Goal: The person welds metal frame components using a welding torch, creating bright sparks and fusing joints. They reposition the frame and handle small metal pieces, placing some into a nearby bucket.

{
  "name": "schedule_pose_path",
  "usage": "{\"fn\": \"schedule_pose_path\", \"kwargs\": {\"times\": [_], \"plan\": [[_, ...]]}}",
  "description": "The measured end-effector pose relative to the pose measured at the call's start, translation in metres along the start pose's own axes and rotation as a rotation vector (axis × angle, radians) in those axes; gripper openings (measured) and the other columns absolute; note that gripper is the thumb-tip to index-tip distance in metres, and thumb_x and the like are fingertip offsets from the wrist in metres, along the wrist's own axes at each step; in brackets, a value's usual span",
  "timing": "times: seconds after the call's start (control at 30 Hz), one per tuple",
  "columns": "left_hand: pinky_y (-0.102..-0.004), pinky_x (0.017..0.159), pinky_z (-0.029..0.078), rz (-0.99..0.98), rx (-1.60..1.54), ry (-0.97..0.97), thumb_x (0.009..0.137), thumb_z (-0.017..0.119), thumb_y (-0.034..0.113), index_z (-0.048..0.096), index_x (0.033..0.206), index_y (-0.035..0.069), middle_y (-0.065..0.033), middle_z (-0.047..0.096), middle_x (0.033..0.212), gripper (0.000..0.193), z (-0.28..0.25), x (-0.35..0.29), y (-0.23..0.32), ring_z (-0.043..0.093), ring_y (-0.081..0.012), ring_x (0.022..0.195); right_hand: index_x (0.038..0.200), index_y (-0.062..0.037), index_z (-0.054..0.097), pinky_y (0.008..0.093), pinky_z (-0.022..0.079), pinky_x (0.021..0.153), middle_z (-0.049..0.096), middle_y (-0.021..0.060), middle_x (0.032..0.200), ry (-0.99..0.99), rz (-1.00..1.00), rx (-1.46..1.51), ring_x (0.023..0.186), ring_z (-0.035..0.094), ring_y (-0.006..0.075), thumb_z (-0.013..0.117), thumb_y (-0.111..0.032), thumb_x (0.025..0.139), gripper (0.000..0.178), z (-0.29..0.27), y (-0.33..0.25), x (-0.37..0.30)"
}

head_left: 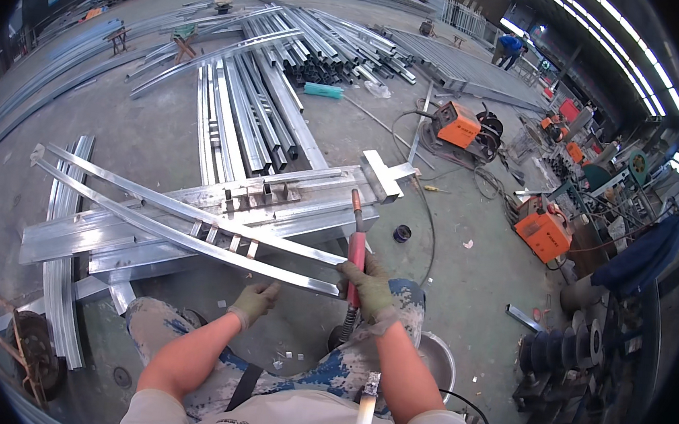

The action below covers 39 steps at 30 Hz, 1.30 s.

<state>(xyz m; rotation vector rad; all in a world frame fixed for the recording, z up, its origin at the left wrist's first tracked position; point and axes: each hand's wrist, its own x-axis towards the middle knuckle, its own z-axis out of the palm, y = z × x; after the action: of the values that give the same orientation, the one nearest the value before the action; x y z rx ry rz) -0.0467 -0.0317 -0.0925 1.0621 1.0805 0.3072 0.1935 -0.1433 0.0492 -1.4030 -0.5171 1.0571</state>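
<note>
My right hand (373, 288), in a worn work glove, is closed round a red-handled welding torch (357, 250). The torch stands almost upright, copper-coloured nozzle up, with its spring-covered cable end below. Beside that grip end two long, slightly curved-looking metal bars (194, 214), joined at their far left end by a short piece. Small metal blocks (224, 237) sit between the bars. My left hand (255, 302), also gloved, hangs just below the nearer bar; its fingers point right, apart from the metal, and nothing shows in them. Wide steel profiles (62, 243) support the bars.
Piles of galvanized steel profiles (243, 111) lie ahead. At the right stand two orange welding machines (458, 125), with cables across the floor. A small dark round container (402, 234) is near my right knee. A wheeled cart (35, 351) is at left; a person (511, 49) bends far off.
</note>
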Motion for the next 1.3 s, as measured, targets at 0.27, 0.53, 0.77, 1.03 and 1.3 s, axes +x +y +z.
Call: {"fn": "schedule_pose_path", "kwargs": {"times": [0.27, 0.53, 0.77, 1.03, 1.3], "plan": [[-0.0427, 0.092, 0.059, -0.123, -0.029, 0.024, 0.099, 0.070, 0.054, 0.054, 0.143, -0.003, -0.0191, 0.068, 0.134, 0.074, 0.005, -0.001, 0.001, 0.071, -0.0308, 0.113, 0.146, -0.0068, 0.057, 0.0310, 0.053, 0.050, 0.068, 0.0056, 0.091, 0.042, 0.190, 0.097, 0.062, 0.065, 0.0149, 0.080, -0.013, 0.092, 0.059, -0.036, 0.040, 0.042], [-0.0515, 0.112, 0.049, -0.276, -0.367, 0.030, 0.098, 0.071, 0.056, 0.040, 0.155, -0.003, -0.0248, 0.050, 0.155, 0.088, 0.046, 0.010, 0.001, 0.055, -0.0405, 0.138, 0.132, -0.0047, 0.063, 0.0300, 0.056, 0.050, 0.068, 0.0033, 0.086, 0.101, 0.143, 0.154, 0.063, 0.066, 0.0142, 0.082, -0.013, 0.090, 0.047, -0.057, 0.067, 0.062], [-0.0604, 0.119, 0.038, -0.303, -0.607, 0.186, 0.099, 0.071, 0.052, 0.045, 0.154, 0.008, -0.0233, 0.048, 0.157, 0.075, 0.083, 0.045, -0.001, 0.045, -0.0429, 0.146, 0.129, -0.0051, 0.064, 0.0310, 0.055, 0.050, 0.068, 0.0044, 0.087, 0.080, 0.165, 0.171, 0.061, 0.065, 0.0150, 0.080, -0.011, 0.091, 0.042, -0.053, 0.063, 0.062], [-0.0535, 0.107, 0.051, -0.278, -0.849, 0.298, 0.097, 0.079, 0.039, 0.066, 0.131, 0.009, -0.0126, 0.070, 0.129, 0.047, 0.098, 0.079, -0.017, 0.067, -0.0303, 0.121, 0.119, -0.0035, 0.064, 0.0319, 0.056, 0.051, 0.070, 0.0063, 0.089, 0.054, 0.141, 0.176, 0.063, 0.068, 0.0172, 0.079, -0.013, 0.092, 0.033, -0.053, 0.064, 0.058], [-0.0489, 0.086, 0.063, -0.190, -0.970, 0.366, 0.093, 0.083, 0.023, 0.065, 0.120, 0.008, -0.0119, 0.073, 0.110, 0.036, 0.100, 0.099, -0.043, 0.072, -0.0287, 0.098, 0.121, -0.0030, 0.063, 0.0317, 0.056, 0.051, 0.069, 0.0070, 0.091, 0.039, 0.189, 0.153, 0.064, 0.067, 0.0172, 0.077, -0.013, 0.093, 0.033, -0.049, 0.054, 0.052]]}}
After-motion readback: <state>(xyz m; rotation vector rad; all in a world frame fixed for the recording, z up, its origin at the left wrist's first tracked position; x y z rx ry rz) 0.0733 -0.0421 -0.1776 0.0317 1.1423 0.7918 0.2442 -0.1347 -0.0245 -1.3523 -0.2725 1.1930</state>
